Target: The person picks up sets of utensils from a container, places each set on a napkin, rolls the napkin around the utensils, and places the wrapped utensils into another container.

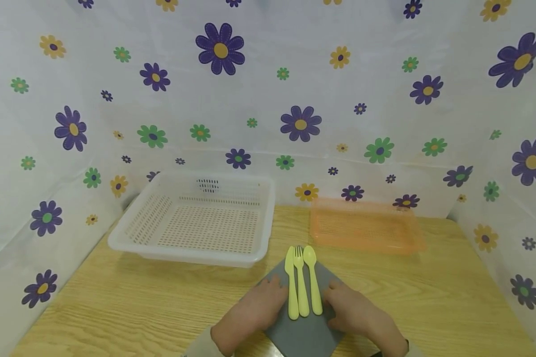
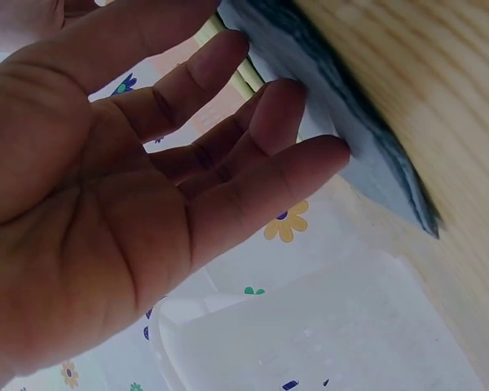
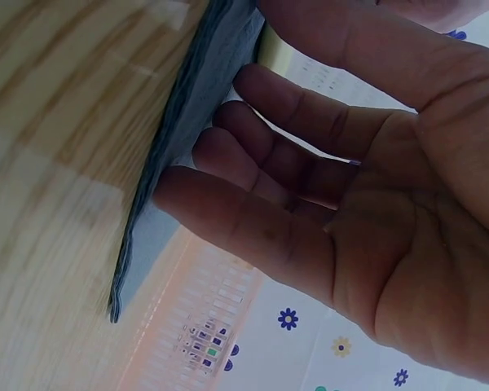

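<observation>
Wooden table point(image 1: 138, 307): napkin point(image 1: 310, 332), white basket point(image 1: 196, 223), orange tray point(image 1: 366, 225).

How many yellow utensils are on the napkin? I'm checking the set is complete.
3, side by side on the grey napkin: knife on the left, fork in the middle, spoon on the right, between the left hand and right hand. None seems hidden.

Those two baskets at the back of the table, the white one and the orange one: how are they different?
The white basket looks larger and deeper than the orange basket, which is low and shallow. The white one is milky and opaque; the orange one is see-through. The white one stands at the back left of the table, the orange one at the back right. Both are perforated, rectangular plastic, and nothing shows inside either.
</observation>
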Tool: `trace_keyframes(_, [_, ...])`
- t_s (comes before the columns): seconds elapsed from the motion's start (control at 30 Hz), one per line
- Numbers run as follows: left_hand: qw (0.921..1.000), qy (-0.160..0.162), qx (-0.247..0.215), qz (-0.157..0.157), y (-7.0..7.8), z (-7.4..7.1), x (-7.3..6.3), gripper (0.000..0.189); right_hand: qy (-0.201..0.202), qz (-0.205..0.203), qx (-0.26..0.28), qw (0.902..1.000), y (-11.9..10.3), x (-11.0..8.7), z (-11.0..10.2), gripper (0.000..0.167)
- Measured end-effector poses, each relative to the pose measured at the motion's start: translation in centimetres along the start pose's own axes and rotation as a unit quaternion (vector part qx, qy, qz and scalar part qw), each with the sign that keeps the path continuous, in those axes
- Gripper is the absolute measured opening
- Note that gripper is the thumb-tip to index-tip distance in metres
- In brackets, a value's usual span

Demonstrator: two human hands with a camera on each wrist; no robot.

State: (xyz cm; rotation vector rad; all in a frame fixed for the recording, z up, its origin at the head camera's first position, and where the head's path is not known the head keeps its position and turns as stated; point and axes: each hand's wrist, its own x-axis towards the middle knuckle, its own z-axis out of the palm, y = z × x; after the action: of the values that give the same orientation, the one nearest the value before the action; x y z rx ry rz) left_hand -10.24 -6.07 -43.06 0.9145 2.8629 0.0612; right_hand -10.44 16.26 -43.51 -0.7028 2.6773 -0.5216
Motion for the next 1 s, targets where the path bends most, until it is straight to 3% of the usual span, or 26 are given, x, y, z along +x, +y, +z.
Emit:
trace_keyframes(0.37, [1.0, -0.008, 0.005, 0.002, -0.1, 0.1, 0.1, 0.017, -0.004, -0.013, -0.01, 0.9999, 0.1, 0.0, 0.0, 0.026])
trace_keyframes(0.77, [0.9977, 0.0, 0.068, -0.008, 0.7, 0.2, -0.2, 0.013, -0.006, -0.019, -0.027, 0.9994, 0.1, -0.1, 0.1, 0.025])
trace_keyframes(1.0, [0.995, -0.019, 0.098, -0.005, 1.4, 0.0, -0.7, 0.018, 0.006, -0.079, -0.056, 0.9953, 0.5, -0.3, 0.3, 0.028])
